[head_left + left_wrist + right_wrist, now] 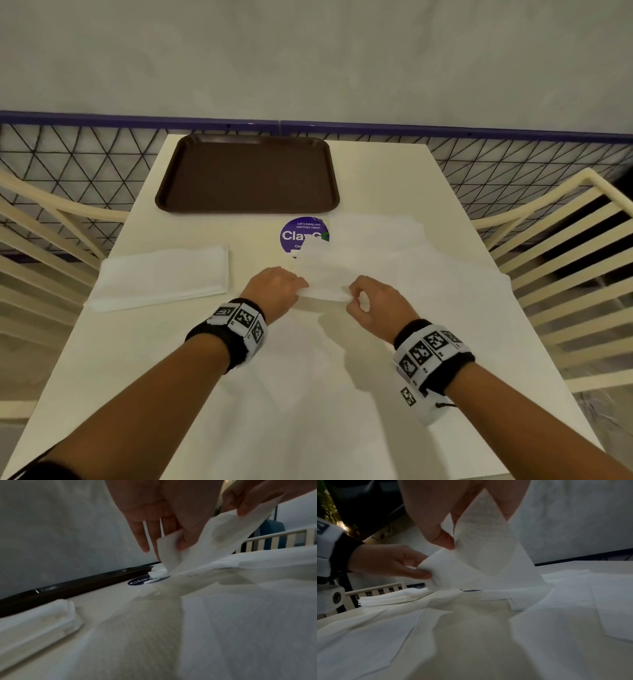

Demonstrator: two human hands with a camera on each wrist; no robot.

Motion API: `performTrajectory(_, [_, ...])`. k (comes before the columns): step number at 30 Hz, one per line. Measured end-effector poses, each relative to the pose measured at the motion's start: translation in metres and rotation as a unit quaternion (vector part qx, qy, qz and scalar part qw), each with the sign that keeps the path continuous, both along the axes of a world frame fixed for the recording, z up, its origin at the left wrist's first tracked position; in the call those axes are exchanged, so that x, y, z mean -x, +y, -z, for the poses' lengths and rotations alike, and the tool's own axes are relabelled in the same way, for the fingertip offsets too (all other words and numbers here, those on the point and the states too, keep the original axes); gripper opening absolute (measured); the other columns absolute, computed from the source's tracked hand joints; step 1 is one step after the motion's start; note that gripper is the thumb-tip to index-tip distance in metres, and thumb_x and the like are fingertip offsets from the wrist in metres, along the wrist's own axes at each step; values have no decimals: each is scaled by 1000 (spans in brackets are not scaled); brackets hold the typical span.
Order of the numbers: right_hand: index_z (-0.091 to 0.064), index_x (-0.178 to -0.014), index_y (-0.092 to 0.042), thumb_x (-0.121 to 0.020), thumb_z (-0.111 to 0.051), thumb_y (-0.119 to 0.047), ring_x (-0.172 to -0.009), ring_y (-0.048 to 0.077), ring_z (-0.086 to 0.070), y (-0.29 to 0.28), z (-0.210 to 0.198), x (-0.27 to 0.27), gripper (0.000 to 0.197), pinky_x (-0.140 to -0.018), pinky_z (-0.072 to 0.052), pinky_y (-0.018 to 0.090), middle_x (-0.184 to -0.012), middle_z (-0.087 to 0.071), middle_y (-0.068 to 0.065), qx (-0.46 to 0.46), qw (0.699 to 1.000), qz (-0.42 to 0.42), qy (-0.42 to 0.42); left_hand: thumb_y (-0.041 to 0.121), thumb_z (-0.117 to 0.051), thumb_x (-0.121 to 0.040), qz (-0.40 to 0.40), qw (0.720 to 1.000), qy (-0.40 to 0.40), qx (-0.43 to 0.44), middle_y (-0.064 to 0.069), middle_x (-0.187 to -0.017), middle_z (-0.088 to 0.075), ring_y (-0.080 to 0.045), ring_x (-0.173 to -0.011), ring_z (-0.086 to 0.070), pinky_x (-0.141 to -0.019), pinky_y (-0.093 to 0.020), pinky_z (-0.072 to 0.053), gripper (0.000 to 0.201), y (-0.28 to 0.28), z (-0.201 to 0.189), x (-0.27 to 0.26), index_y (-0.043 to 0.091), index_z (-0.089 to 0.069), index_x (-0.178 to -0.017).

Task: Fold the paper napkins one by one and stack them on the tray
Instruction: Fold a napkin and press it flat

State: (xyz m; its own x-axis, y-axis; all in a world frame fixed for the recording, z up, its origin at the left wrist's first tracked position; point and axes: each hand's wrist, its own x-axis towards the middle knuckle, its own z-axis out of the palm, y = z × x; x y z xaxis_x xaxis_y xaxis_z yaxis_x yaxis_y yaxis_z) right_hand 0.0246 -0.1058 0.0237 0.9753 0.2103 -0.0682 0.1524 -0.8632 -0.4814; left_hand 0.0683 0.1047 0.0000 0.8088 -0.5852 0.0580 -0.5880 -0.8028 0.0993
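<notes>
pinching one napkin [325, 274] lifted off the table [239, 236], left hand [277, 291] fingers and right hand [376, 308] fingers clamped on its near edge

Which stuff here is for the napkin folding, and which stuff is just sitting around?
For the job:
- napkin that the left hand and right hand are pinching
- loose napkins spread on the table
- napkin stack on the left
- brown tray, nothing on it yet

Just there:
- purple sticker
- chairs at the sides
- wire fence behind
</notes>
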Motion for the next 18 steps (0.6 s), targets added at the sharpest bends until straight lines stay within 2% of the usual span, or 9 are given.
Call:
performTrajectory(1, [-52, -108, -9, -88, -56, -26, -101, 28, -59, 0, -1, 1, 27, -84, -47, 32, -117, -62, 5, 6, 1000, -4, 18, 17, -61, -66, 6, 1000, -3, 14, 3, -57, -67, -21, -48, -65, -45, -27, -55, 13, 4, -1, 1, 18, -74, -69])
performTrajectory(3, [-42, -126, -18, -84, -60, -40, -115, 24, -53, 5, -4, 7, 51, -95, -43, 31, -129, -53, 0, 47, 996, -27, 75, 21, -43, -75, 2, 999, 7, 39, 3, -57, -69, -20, -50, -65, -46, -27, -55, 32, 11, -4, 6, 17, -74, -68])
performTrajectory(5, [-26, -143, -23, -85, -58, -45, -134, 19, -37, 9, 3, 15, 69, -111, -28, 30, -146, -37, -3, 104, 984, -71, 123, 18, -51, -75, 7, 998, 27, 59, -2, -66, -70, -24, -58, -66, -52, -31, -55, 22, 22, -12, 19, 12, -72, -72])
performTrajectory(8, [-26, -146, -21, -99, -38, -30, -142, 15, -24, 17, 19, 30, 49, -117, -12, 27, -155, -22, -3, 178, 963, -150, 135, 19, -55, -84, 4, 992, 122, -4, -6, -94, -67, -26, -88, -62, -74, -34, -52, 18, 38, -21, 44, 9, -66, -94])
performTrajectory(10, [-40, -140, -17, -102, -32, -24, -134, 20, -39, 24, 28, 42, 40, -113, -26, 30, -147, -40, 5, 146, 965, -133, 174, 26, -51, -87, -38, 978, 199, -48, -5, -100, -64, -23, -95, -57, -82, -30, -47, 24, 50, -19, 55, 11, -61, -104])
performTrajectory(12, [-45, -137, -15, -102, -33, -22, -128, 22, -46, 29, 31, 53, 38, -107, -33, 29, -140, -49, 5, 100, 967, -112, 204, 29, -54, -87, -95, 959, 266, -24, -6, -93, -61, -21, -85, -54, -76, -25, -43, 18, 60, -13, 63, 14, -59, -97])
performTrajectory(14, [-50, -133, -12, -101, -36, -21, -122, 22, -51, 30, 31, 58, 36, -100, -36, 27, -133, -56, 6, 74, 968, -95, 221, 32, -57, -87, -158, 934, 319, 17, -6, -100, -59, -19, -87, -52, -77, -21, -38, 16, 70, -6, 67, 20, -58, -97])
performTrajectory(16, [-58, -117, -11, -101, -37, -21, -101, 23, -57, 30, 29, 57, 29, -80, -37, 25, -106, -64, 8, 63, 969, -75, 225, 35, -56, -89, -206, 911, 353, 46, -6, -118, -58, -22, -104, -53, -85, -21, -36, 33, 80, 0, 69, 17, -57, -117])
performTrajectory(18, [-54, -92, -17, -100, -37, -21, -85, 18, -48, 32, 25, 54, 20, -68, -29, 24, -80, -54, -1, 67, 969, -51, 232, 35, -55, -91, -247, 893, 362, 101, -9, -115, -61, -23, -106, -54, -84, -21, -36, 28, 87, 4, 70, 14, -59, -109])
